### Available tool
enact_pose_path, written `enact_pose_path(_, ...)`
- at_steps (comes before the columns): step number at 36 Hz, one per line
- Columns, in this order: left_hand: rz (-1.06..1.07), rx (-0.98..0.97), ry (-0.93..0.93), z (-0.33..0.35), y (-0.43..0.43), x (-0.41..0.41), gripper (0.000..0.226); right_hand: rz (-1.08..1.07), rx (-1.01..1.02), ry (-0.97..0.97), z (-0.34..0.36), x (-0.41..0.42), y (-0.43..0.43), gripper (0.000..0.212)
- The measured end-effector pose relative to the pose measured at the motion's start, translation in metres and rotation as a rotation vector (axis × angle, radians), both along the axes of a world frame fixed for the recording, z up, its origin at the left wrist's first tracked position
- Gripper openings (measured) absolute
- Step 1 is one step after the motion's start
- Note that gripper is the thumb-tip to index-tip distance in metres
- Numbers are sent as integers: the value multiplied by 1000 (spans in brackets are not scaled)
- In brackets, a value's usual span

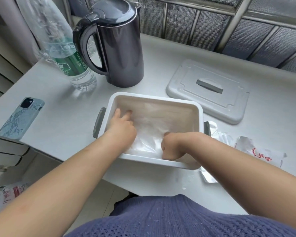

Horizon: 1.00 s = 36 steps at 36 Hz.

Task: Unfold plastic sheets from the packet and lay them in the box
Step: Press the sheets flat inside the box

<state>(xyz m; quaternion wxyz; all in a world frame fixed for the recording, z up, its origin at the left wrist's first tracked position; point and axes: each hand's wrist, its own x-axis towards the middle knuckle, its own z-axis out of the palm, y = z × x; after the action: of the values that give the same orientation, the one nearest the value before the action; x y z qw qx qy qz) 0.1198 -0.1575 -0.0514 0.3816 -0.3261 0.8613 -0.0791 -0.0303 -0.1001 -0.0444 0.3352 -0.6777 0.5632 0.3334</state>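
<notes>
The left hand (122,124) is pressing straightened fingers onto the thin clear plastic sheet (149,132), which is lying inside the white rectangular plastic box (154,98) on the pale grey table (58,117). The right hand (171,146) is dipping into the near right corner, fingers curled under — whether it is pinching the sheet, I cannot tell. The torn white packet with red print (261,155) is lying just right of the box.

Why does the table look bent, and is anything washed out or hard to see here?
Head view: the wide-angle lens bends the white table and stretches the forearms; head view: light is soft and even, shadows faint, with pale reflections on the dark grey electric kettle; head view: the clear crumpled plastic sheet nearly vanishes against the white rectangular plastic box.
</notes>
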Motion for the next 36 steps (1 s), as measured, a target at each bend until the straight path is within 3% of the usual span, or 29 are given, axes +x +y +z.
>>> enact_pose_path(3, 19, -6, 43, 4, 2, 1, 39, -116, -61, -98, 9, -3, -1, 27)
enact_pose_path(7, 116, -63, 305, 27, 5, 1, 36, -333, -485, -340, 30, -19, 3, 25)
enact_pose_path(11, 283, -160, 825, 45, 20, -16, 33, -639, -1091, -592, 40, -41, 17, 28)
enact_pose_path(14, 303, -76, 1145, 46, 43, -40, 33, -848, -1266, -638, 36, -61, 36, 25)
enact_pose_path(17, 259, 9, 1256, 37, 65, -62, 33, -986, -1203, -552, 22, -83, 62, 21)
enact_pose_path(20, 236, 94, 1260, 27, 86, -78, 58, -970, -984, -424, 2, -102, 88, 26)
enact_pose_path(23, 179, 23, 1127, 17, 97, -83, 74, -800, -690, -369, -18, -110, 104, 37)
enact_pose_path(27, 73, -102, 1170, 16, 94, -84, 58, -549, -405, -378, -37, -105, 117, 73)
enact_pose_path(29, 86, -126, 1173, 15, 94, -86, 58, -461, -379, -265, -44, -101, 118, 83)
enact_pose_path(31, 143, -127, 1189, 14, 95, -87, 58, -382, -409, -128, -48, -97, 115, 76)
enact_pose_path(33, 190, -121, 1207, 12, 96, -87, 58, -348, -461, -45, -52, -95, 111, 54)
enact_pose_path(36, 243, -94, 1228, 11, 96, -87, 60, -360, -629, -64, -53, -97, 108, 34)
